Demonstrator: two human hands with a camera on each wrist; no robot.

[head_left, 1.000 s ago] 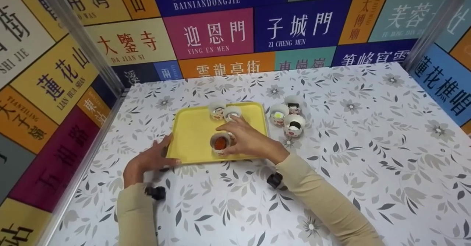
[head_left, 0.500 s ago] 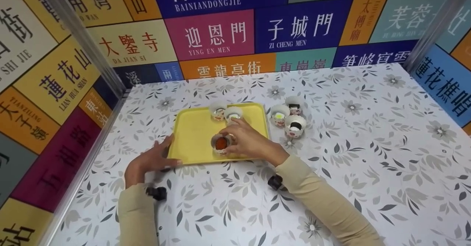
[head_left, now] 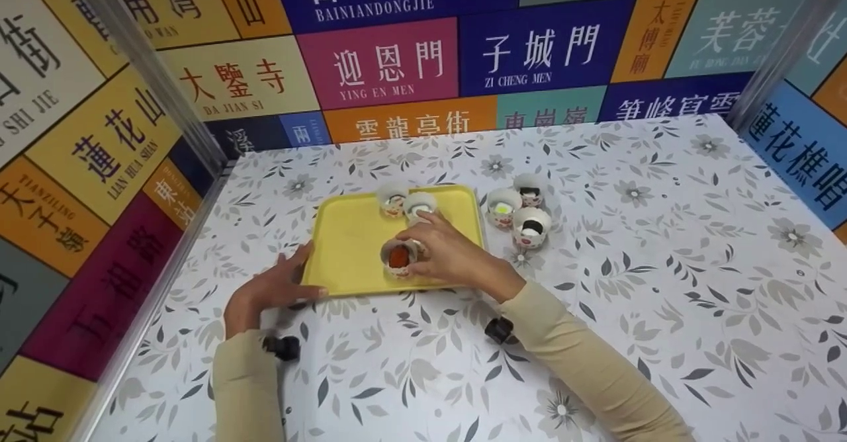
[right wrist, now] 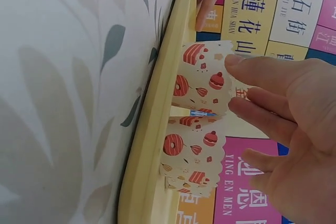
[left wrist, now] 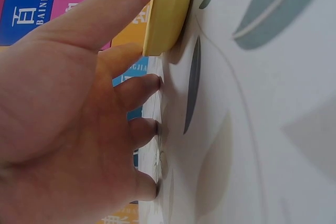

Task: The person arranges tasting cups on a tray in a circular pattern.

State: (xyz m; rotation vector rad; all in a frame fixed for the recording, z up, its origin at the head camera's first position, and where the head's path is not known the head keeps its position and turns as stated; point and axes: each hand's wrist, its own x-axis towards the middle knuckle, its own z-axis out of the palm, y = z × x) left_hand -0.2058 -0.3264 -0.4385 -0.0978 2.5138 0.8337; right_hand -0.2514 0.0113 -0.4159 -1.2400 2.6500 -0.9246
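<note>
Fingers (right wrist: 262,72) of a right hand (head_left: 453,250), thumb and forefinger set a cup's width apart, pinch the rim of a printed paper cup (head_left: 399,260) with an orange-red filling, upright above the near part of a yellow tray (head_left: 344,243). At the tray's near left corner, a left hand (head_left: 274,286) touches the edge with fingers spread, gripping no cup. Two further cups (head_left: 392,202) stand at the tray's far side; three more (head_left: 531,227) cluster just right of it on a leaf-patterned tabletop (head_left: 397,376), before colourful lettered panels (head_left: 390,65).
</note>
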